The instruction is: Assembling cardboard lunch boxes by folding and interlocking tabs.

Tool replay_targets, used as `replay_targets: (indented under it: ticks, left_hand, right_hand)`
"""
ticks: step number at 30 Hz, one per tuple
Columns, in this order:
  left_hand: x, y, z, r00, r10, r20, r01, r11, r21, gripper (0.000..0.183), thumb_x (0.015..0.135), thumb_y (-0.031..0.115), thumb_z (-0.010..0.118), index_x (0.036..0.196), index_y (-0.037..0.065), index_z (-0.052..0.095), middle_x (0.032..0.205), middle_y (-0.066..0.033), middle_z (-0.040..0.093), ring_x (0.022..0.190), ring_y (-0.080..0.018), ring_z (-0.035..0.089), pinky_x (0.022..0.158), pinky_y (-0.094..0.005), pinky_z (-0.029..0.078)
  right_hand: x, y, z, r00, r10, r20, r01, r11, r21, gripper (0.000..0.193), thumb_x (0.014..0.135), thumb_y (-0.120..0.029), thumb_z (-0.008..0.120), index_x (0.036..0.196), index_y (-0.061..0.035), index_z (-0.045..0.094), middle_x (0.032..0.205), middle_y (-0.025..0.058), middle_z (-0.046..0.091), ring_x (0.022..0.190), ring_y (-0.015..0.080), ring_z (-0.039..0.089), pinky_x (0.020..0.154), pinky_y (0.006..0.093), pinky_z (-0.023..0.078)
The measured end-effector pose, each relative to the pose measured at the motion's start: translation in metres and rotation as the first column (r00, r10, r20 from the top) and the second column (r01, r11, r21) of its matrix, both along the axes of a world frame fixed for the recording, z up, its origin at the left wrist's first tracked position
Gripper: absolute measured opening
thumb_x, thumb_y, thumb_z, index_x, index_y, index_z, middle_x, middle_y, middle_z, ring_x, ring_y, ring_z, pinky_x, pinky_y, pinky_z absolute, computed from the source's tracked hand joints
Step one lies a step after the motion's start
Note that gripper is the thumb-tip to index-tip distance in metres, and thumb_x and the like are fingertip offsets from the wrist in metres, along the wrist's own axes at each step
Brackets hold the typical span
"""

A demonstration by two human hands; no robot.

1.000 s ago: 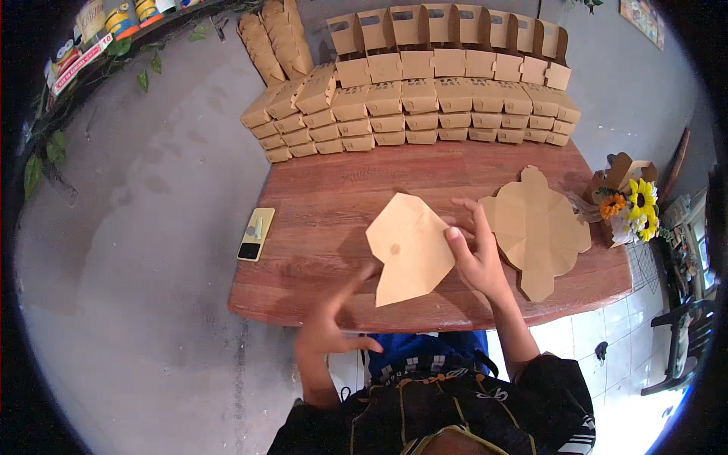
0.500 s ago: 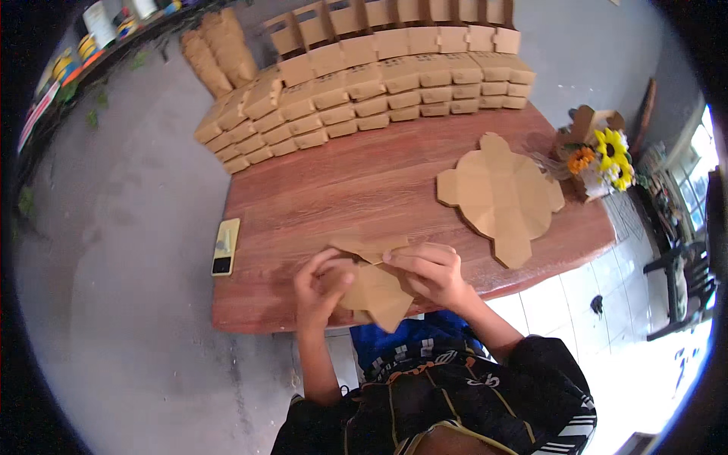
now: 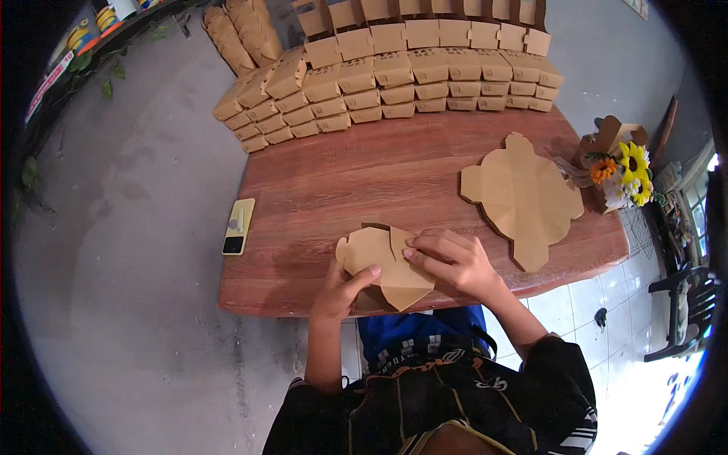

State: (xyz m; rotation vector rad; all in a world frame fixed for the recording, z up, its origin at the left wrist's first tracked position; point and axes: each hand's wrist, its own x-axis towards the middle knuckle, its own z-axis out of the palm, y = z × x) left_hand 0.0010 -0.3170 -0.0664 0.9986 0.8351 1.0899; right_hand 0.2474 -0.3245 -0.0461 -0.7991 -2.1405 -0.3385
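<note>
Between my hands is a partly folded brown cardboard box (image 3: 379,262), held over the near edge of the wooden table. My left hand (image 3: 343,290) grips its near left side, thumb on top and the other fingers hidden beneath. On the right, my right hand (image 3: 453,262) pinches a flap along the box's upper right side. Folded panels stick out at its far and near sides. To the right, a pile of flat, unfolded cardboard blanks (image 3: 522,201) lies on the tabletop, with rounded sides and protruding tabs.
Rows of folded cardboard boxes (image 3: 394,76) are stacked along the far edge of the table (image 3: 341,174). A yellow phone (image 3: 239,226) lies at the left edge. Artificial flowers (image 3: 629,171) stand at the right end. Beyond them is a dark chair (image 3: 679,315).
The box has been turned, its near point swinging rightward and a rounded notched edge now facing left. My left thumb has come down onto it. The whole view has shifted slightly.
</note>
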Motion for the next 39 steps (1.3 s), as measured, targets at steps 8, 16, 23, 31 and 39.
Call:
replay_targets:
  ticks: [8,16,23,31,39]
  left_hand:
    - [-0.003,0.007,-0.003,0.999,-0.044,-0.012,0.044,0.999,-0.003,0.054,0.089,0.005,0.072,0.137,0.003,0.049,0.127,-0.0074,0.061,0.116,-0.0161,0.059,0.099,-0.0330,0.048]
    - [-0.001,0.002,0.000,1.000,0.029,0.001,-0.029,0.994,-0.107,0.050,0.090,0.007,0.071,0.136,0.002,0.052,0.127,-0.0083,0.062,0.118,-0.0177,0.059,0.100,-0.0328,0.048]
    - [0.005,0.003,0.000,0.997,0.015,-0.071,-0.012,0.999,0.033,0.042,0.094,0.006,0.068,0.134,0.003,0.056,0.126,-0.0063,0.064,0.117,-0.0150,0.059,0.100,-0.0324,0.047]
    - [0.020,-0.002,0.014,0.979,0.128,-0.157,-0.086,0.965,0.249,0.032,0.097,0.009,0.066,0.127,0.000,0.061,0.118,-0.0054,0.068,0.107,-0.0135,0.064,0.092,-0.0293,0.052]
    - [0.022,-0.008,0.016,0.976,0.153,-0.156,-0.101,0.949,0.299,0.028,0.098,0.010,0.066,0.123,-0.001,0.064,0.115,-0.0054,0.069,0.104,-0.0134,0.064,0.090,-0.0301,0.053]
  right_hand:
    - [-0.002,0.004,0.001,0.998,0.005,0.055,-0.004,1.000,-0.022,0.028,0.080,-0.011,0.070,0.108,-0.0111,0.073,0.114,0.0027,0.069,0.103,0.0210,0.068,0.063,0.0286,0.061]
    - [0.001,-0.005,0.004,0.954,0.258,-0.151,-0.297,0.882,-0.365,0.033,0.082,-0.029,0.078,0.109,-0.0110,0.074,0.132,0.0110,0.064,0.128,0.0361,0.057,0.098,0.0463,0.056]
    - [-0.014,-0.014,-0.007,0.952,0.083,-0.294,-0.163,0.952,-0.260,0.019,0.078,-0.025,0.085,0.080,-0.0092,0.075,0.143,0.0161,0.056,0.137,0.0408,0.047,0.113,0.0546,0.036]
    - [-0.041,0.001,-0.021,0.510,-0.196,-0.837,-0.418,0.794,-0.441,0.018,0.072,-0.006,0.079,0.070,-0.0036,0.061,0.148,0.0229,0.043,0.137,0.0402,0.048,0.112,0.0466,0.037]
    - [-0.044,0.002,-0.024,0.483,-0.272,-0.832,-0.367,0.800,-0.474,0.022,0.070,-0.006,0.082,0.070,-0.0023,0.060,0.149,0.0218,0.041,0.134,0.0323,0.051,0.109,0.0422,0.040]
